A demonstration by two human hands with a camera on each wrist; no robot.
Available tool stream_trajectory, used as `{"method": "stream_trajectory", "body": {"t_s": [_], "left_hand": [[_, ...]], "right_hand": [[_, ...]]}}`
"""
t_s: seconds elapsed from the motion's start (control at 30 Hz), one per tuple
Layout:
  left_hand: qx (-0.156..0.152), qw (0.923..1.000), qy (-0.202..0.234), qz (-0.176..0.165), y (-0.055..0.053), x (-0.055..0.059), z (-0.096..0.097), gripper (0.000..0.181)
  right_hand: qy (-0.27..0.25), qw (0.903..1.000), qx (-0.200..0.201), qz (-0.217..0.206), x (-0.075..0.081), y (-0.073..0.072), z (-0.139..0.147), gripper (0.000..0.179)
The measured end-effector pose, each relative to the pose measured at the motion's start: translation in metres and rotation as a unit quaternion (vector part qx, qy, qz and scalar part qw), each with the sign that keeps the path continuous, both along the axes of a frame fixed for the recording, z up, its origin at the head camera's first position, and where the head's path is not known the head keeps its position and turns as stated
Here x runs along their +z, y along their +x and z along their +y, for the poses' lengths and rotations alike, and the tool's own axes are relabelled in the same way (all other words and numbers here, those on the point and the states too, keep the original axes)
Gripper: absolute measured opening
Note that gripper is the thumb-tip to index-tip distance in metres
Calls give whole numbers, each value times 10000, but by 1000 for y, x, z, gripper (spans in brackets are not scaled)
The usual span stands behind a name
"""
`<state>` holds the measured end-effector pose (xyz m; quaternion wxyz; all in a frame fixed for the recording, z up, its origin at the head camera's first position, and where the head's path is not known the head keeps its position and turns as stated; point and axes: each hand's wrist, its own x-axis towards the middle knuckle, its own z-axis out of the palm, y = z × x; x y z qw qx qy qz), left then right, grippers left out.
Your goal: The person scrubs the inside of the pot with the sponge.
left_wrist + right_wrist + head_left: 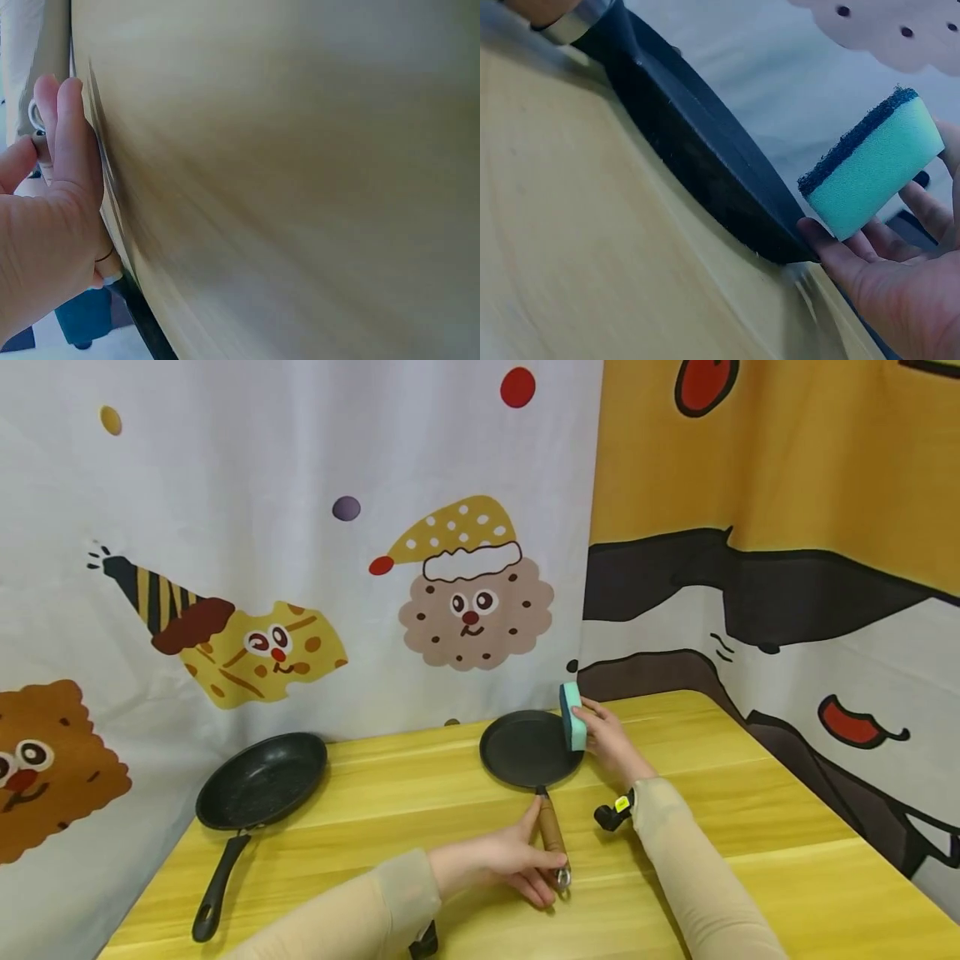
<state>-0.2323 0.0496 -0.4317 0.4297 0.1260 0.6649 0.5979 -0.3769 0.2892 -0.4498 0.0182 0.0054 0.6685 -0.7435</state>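
Note:
A small flat black frying pan [528, 747] lies on the table with its brown handle [551, 828] toward me. My left hand [512, 860] holds that handle between thumb and fingers, close to its metal hanging ring [34, 114]. At the pan's right side, my right hand [609, 742] pinches a sponge [575, 718] by its edges. The sponge is mint green with a dark scouring layer, which faces left toward the pan. In the right wrist view, the sponge [877, 172] stands tilted above the pan's rim, fingertips near that rim.
On the left of the wooden table [390, 810] sits a larger, deeper black frying pan [262, 781], its black handle pointing toward me. Cartoon-printed curtains [300, 510] hang behind the table and along its right side.

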Motion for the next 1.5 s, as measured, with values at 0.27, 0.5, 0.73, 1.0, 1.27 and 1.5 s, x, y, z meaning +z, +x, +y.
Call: {"method": "stream_trajectory", "body": {"t_s": [0.27, 0.5, 0.73, 1.0, 1.27, 1.5], "left_hand": [[-88, 9999, -31, 71, -4, 0, 18, 101], [-131, 9998, -37, 162, -7, -1, 26, 103], [-173, 9995, -97, 245, -10, 1, 32, 101], [-309, 9990, -41, 329, -13, 5, 18, 100], [-239, 9963, -163, 809, -15, 23, -59, 82], [-54, 9915, -434, 1228, -21, 35, -149, 58]], "right_hand": [[388, 9987, -150, 283, 16, 6, 5, 72], [458, 9981, -368, 169, 16, 9, 14, 70], [417, 9983, -400, 76, 12, 9, 23, 74], [163, 9984, -505, 187, 22, 10, 27, 75], [659, 9962, -404, 400, 31, 8, 14, 72], [516, 9973, -218, 473, 47, 2, 3, 71]]}}
